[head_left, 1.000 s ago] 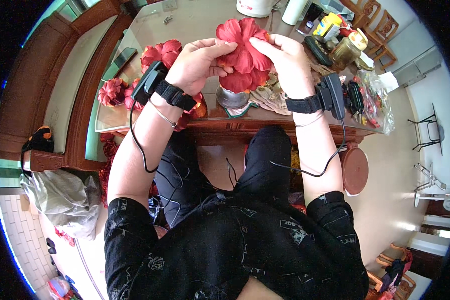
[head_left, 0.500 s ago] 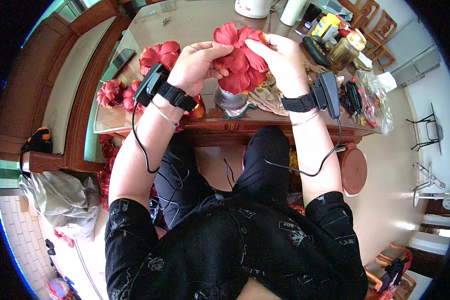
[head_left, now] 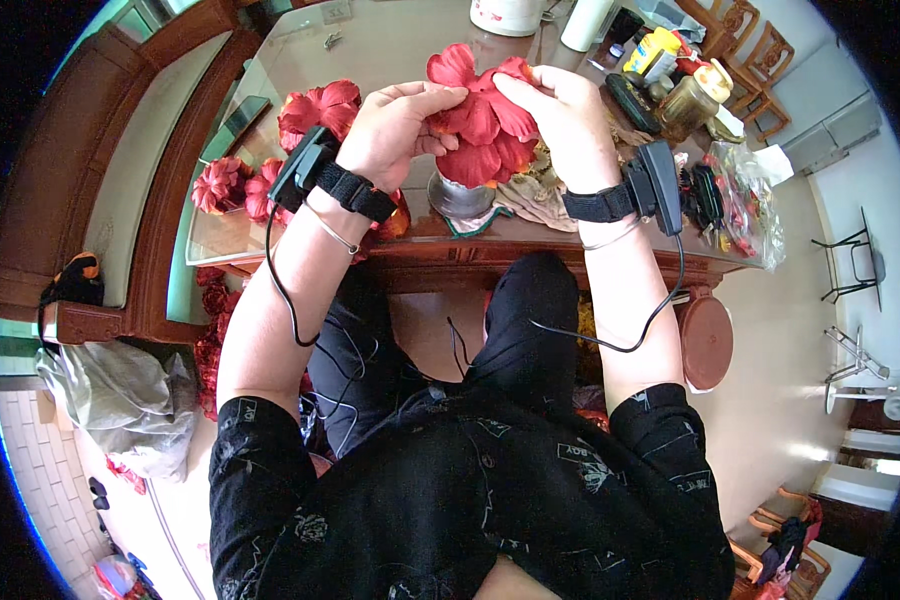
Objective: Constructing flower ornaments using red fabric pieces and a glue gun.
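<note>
A red artificial flower (head_left: 485,115) with broad fabric petals is held up over the table's near edge. My left hand (head_left: 395,125) is closed, its thumb and fingers pinching the left petals. On the other side my right hand (head_left: 562,112) pinches the upper right petals with thumb and fingers. Beneath the flower a grey metal cup (head_left: 458,198) stands on the table, partly hidden by the petals. More red flowers (head_left: 320,110) lie beyond my left wrist, and a pinkish red one (head_left: 222,186) rests near the table's left edge.
The glass-topped table (head_left: 390,45) carries a crumpled cloth (head_left: 540,203), a brown-tinted jar (head_left: 688,110), a yellow bottle (head_left: 652,52) and a clear plastic bag (head_left: 755,200). A phone (head_left: 238,128) lies at the left. A reddish-brown round stool (head_left: 707,342) stands right of my legs.
The flower has shifted and tilted slightly between my fingers, its upper petals now spread apart. Both hands keep their pinch and have barely moved.
</note>
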Demonstrator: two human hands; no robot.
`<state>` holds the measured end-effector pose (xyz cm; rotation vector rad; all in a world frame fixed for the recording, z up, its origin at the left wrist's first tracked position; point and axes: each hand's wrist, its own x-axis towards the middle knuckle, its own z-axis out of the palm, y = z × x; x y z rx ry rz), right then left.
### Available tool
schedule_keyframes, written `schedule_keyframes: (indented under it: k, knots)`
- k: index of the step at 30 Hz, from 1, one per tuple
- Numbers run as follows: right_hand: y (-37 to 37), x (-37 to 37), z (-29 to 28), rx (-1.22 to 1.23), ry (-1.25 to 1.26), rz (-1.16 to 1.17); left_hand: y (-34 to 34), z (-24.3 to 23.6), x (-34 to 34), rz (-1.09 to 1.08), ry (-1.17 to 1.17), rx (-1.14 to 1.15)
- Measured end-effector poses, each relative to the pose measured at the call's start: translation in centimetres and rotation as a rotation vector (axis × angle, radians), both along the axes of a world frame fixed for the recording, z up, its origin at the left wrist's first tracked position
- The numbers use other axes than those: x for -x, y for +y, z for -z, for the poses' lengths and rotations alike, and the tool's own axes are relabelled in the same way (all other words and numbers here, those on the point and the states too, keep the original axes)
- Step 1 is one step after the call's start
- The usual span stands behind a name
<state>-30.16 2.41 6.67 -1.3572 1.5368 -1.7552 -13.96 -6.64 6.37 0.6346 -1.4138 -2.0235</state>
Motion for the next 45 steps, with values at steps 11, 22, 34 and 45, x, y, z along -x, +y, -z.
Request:
schedule_keyframes:
  k: [11, 22, 34, 45]
  knots:
    - [-0.05, -0.08, -0.36, -0.008, 0.017, -0.031, -0.09, 0.44, -0.34, 0.0, -0.038, 0.039]
    - [0.19, 0.14, -0.63, -0.004, -0.014, -0.045, -0.01, 0.12, -0.07, 0.013, -0.069, 0.074]
    - [-0.16, 0.51, -0.43, -0.019, 0.046, -0.051, -0.07, 0.33, -0.18, 0.006, -0.071, 0.055]
    - [-0.43, 0.6, -0.35, -0.004, 0.035, -0.042, 0.09, 0.32, -0.15, -0.021, -0.067, 0.067]
